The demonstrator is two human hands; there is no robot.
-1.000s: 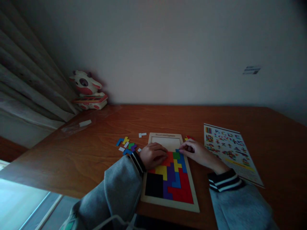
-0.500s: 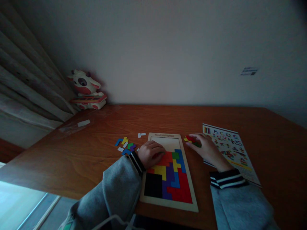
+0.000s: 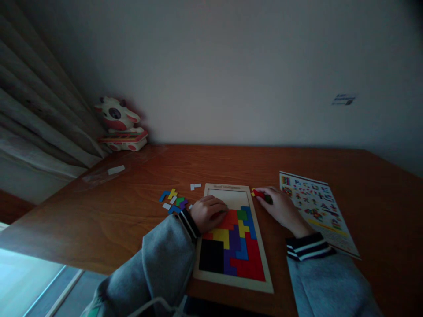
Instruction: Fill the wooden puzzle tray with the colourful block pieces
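A wooden puzzle tray [image 3: 266,281] lies in front of me, its lower part filled with coloured block pieces [image 3: 239,244] and its top part bare. My left hand [image 3: 208,212] rests with curled fingers on the tray's left side over the orange and red pieces. My right hand [image 3: 280,206] lies on the table just right of the tray, fingers closed around a dark green piece [image 3: 268,199], next to a red and yellow piece [image 3: 257,193].
Loose pieces [image 3: 173,200] lie scattered left of the tray, with two white ones [image 3: 195,186] above. A printed pattern sheet [image 3: 315,209] lies at the right. A cow toy [image 3: 120,125] stands at the back left by the curtain. A clear bag [image 3: 104,173] lies on the table.
My right hand left the tray's blue piece, moved right to the small pile beside the tray and closed on a green piece. The left hand stayed on the tray.
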